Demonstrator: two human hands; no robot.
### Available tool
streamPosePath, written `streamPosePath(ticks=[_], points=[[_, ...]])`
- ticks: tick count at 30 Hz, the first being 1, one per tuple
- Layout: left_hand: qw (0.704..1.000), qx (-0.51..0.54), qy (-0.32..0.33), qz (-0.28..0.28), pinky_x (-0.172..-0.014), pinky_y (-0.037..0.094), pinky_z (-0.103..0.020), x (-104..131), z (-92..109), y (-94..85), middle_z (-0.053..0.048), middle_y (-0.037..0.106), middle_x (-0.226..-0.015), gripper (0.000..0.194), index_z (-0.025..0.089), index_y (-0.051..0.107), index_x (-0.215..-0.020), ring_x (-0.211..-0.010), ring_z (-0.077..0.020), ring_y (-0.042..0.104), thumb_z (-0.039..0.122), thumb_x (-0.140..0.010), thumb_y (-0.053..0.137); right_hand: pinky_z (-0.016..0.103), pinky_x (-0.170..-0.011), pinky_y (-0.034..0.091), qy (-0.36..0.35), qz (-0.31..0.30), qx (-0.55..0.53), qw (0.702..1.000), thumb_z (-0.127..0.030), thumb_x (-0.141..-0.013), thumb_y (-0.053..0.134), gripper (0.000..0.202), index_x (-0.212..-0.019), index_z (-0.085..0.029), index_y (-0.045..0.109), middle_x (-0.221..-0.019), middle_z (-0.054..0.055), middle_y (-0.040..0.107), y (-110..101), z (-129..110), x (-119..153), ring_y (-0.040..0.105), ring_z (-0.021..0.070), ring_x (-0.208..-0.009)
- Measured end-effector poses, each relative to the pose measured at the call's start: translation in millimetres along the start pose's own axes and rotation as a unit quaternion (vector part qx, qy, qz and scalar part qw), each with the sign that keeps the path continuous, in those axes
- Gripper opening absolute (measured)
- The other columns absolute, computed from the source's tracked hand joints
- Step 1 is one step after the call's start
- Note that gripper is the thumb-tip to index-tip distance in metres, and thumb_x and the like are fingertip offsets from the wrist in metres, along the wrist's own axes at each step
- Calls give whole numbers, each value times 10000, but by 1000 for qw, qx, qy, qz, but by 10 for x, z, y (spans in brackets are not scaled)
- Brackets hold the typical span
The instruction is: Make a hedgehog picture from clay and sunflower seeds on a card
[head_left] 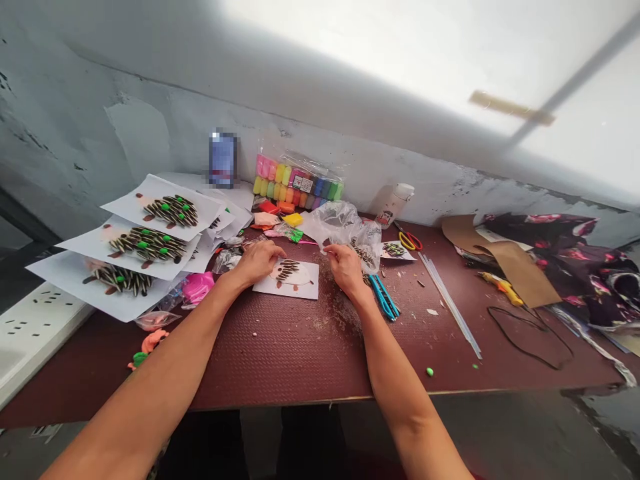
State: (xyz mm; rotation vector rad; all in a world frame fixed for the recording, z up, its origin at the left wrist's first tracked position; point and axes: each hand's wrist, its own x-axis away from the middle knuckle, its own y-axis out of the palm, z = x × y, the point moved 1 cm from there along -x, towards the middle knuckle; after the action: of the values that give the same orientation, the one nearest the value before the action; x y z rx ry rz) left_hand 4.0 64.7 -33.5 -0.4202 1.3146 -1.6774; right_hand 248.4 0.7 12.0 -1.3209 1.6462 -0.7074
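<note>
A small white card (300, 291) lies on the table, bearing a hedgehog shape of pale clay with striped sunflower seeds (289, 269) stuck into its upper part. My left hand (259, 261) rests at the card's upper left edge, its fingers stretched over it and partly hidden. To the right of the card, my right hand (345, 267) is raised beside a clear plastic bag (373, 241) of sunflower seeds. Its thumb and forefinger are pinched together; what they hold is too small to make out. Just right of that wrist lies a blue utility knife (384, 297).
Finished-looking hedgehog sheets (125, 200) are stacked at the left beside a power strip (35, 320). Behind stand a pack of coloured clay (300, 183), a phone (223, 159) and a white bottle (395, 205). Scissors (409, 240), glue sticks (453, 307) and a glue gun (503, 288) lie right.
</note>
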Motion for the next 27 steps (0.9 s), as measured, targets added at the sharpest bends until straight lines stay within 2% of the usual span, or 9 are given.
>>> streamPosePath(ticks=[3, 7, 12, 19, 23, 27], points=[[1000, 0, 1, -4, -862, 513, -336, 1, -1, -4, -74, 750, -948, 366, 228, 813, -1030, -947, -238, 665, 157, -857, 499, 263, -776, 468, 4, -17, -62, 998, -145, -884, 569, 229, -989, -201, 765, -861, 26, 755, 18, -17, 5, 664, 175, -784], [1000, 1, 2, -6, -871, 506, -346, 1, 1, -10, -78, 750, -959, 366, 233, 814, -1037, -956, -243, 663, 155, -873, 497, 237, -724, 452, 7, -47, -115, 992, -146, -839, 595, 181, -897, -195, 759, -832, 5, 742, 51, -70, 27, 643, 148, -746], [1000, 3, -2, -4, -877, 507, -352, -1, -4, -2, -77, 748, -956, 343, 235, 815, -1030, -959, -250, 667, 163, -879, 515, 232, -731, 435, 3, -70, -52, 996, -150, -841, 624, 164, -882, -203, 774, -871, 16, 752, 73, -145, 57, 638, 145, -774], [1000, 2, -5, -4, -864, 509, -339, -4, -14, 6, -78, 746, -945, 334, 221, 814, -1022, -958, -247, 674, 149, -870, 525, 261, -755, 437, 24, -130, 88, 987, -160, -900, 600, 210, -954, -233, 789, -945, 57, 781, -32, -202, 69, 684, 202, -878], [1000, 3, -7, -6, -871, 509, -339, -5, -2, -1, -73, 748, -949, 347, 232, 816, -1031, -961, -246, 674, 141, -868, 524, 270, -780, 440, 0, -110, 94, 989, -155, -919, 578, 209, -963, -203, 777, -994, 85, 761, -82, -246, 77, 673, 210, -929], [1000, 2, -6, -12, -873, 511, -344, -6, 8, -4, -73, 748, -957, 355, 238, 817, -1030, -965, -248, 675, 138, -867, 517, 261, -783, 448, -25, -90, 9, 996, -159, -913, 598, 187, -964, -201, 773, -960, 60, 746, 0, -291, 99, 661, 185, -874]])
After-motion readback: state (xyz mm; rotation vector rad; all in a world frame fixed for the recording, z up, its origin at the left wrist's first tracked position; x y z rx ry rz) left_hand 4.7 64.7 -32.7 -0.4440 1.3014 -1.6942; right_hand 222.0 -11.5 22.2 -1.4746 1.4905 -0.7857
